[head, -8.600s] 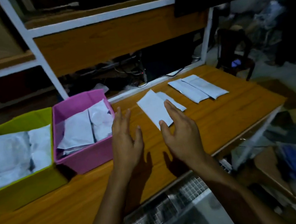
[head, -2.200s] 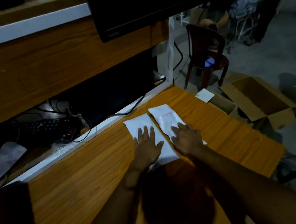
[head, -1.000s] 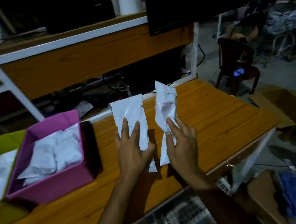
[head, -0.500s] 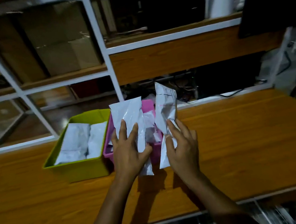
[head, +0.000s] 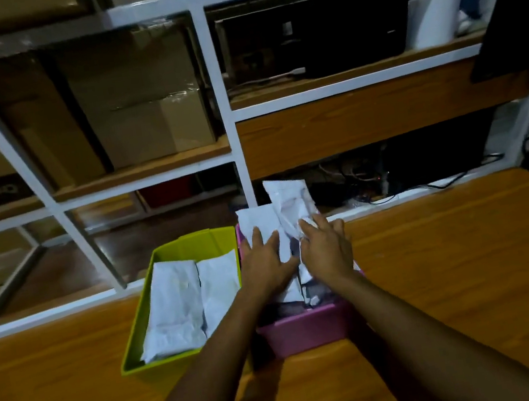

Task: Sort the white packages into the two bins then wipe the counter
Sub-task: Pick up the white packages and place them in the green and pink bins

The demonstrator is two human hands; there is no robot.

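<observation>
Both my hands are over the pink bin (head: 306, 330), each holding a white package. My left hand (head: 264, 264) grips one white package (head: 255, 219) that leans over the bin's far left side. My right hand (head: 326, 249) grips a second white package (head: 290, 196), which stands taller and tilts toward the back. The bin's inside is mostly hidden by my hands; some white packages show beneath them. To the left stands the green bin (head: 144, 323), with two white packages (head: 188, 299) lying side by side in it. Both bins sit on the wooden counter (head: 458, 273).
A white-framed shelf unit (head: 224, 109) rises behind the counter, with cardboard boxes (head: 136, 99) and dark equipment (head: 316, 36) on it. Cables (head: 374, 183) lie in the gap behind the counter's back edge. A white roll (head: 433, 19) stands on the upper shelf at right.
My hands have carried the two packages left from the counter's right end and forward, and now lower them over the pink bin. My view has turned left toward the bins.
</observation>
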